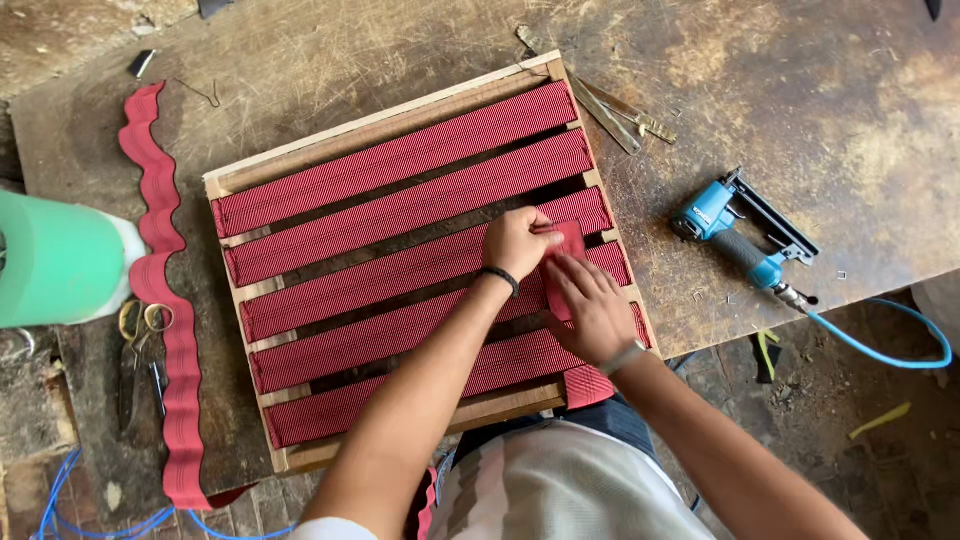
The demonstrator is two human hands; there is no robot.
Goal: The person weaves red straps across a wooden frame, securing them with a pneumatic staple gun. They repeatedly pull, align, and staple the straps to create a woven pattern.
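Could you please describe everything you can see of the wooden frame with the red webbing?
The wooden frame is a pale rectangle lying flat and slightly turned on the worn workbench. Five ribbed red webbing strips span it, with dark gaps between. A sixth crossing strip runs over its near edge, pressed by the left hand and right hand.

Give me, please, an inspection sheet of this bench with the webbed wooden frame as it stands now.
Surface: worn, scratched wooden bench.
Job's things: wooden frame with five red webbing bands across; a vertical red strip being woven through.
Clutter: blue pneumatic stapler, scissors, loose wavy webbing, metal strips, green-white object.
Grippers: left hand and right hand both on the vertical strip.
Cables: blue air hose.
Surroundings: scraps on the floor.
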